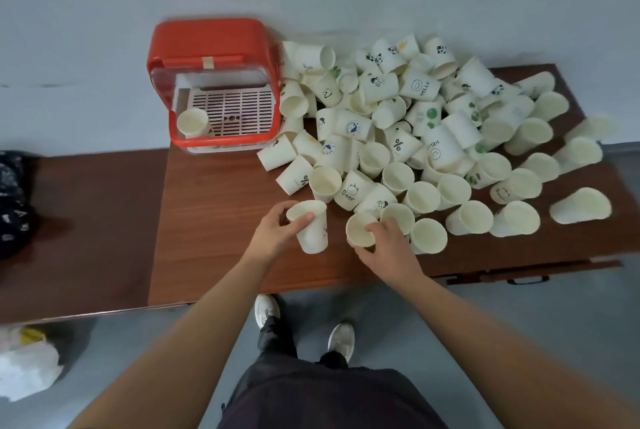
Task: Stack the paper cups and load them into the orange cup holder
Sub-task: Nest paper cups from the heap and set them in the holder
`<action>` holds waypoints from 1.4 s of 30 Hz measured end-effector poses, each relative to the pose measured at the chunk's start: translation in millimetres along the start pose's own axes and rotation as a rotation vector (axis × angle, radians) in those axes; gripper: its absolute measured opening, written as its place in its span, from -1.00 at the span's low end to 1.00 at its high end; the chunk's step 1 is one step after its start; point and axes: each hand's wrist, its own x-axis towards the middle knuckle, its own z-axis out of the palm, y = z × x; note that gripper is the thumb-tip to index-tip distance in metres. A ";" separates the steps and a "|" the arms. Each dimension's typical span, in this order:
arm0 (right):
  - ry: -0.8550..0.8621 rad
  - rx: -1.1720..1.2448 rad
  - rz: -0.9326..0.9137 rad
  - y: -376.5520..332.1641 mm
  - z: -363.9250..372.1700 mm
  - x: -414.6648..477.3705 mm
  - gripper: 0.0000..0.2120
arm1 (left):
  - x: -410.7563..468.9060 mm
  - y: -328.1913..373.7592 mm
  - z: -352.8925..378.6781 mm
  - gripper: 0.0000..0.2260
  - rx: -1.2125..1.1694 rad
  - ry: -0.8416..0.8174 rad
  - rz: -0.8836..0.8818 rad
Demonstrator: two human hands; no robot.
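Soft, even light fills the scene, fairly bright and without hard glare; the orange plastic cup holder (211, 37) shows only a faint sheen on its lid. Shadows under the white paper cups (420, 196) on the brown wooden table (214, 221) are pale and diffuse. Wide-angle distortion bows the table's edges, and the far-right cups smear into blur.

Paper cups (415, 138) lie in a big jumbled heap, most tipped over, right beside the orange cup holder (211, 37), which is open with a lone cup (192, 122) upright in its near-left corner.

A "HELLO" cup (420, 85), a "Bear" cup (350, 191), a "%" cup (399, 144).
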 end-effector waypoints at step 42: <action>0.128 0.685 0.112 -289.9 -9.0 199.3 -0.37 | 177.2 71.8 -282.5 -0.34 0.264 0.243 0.277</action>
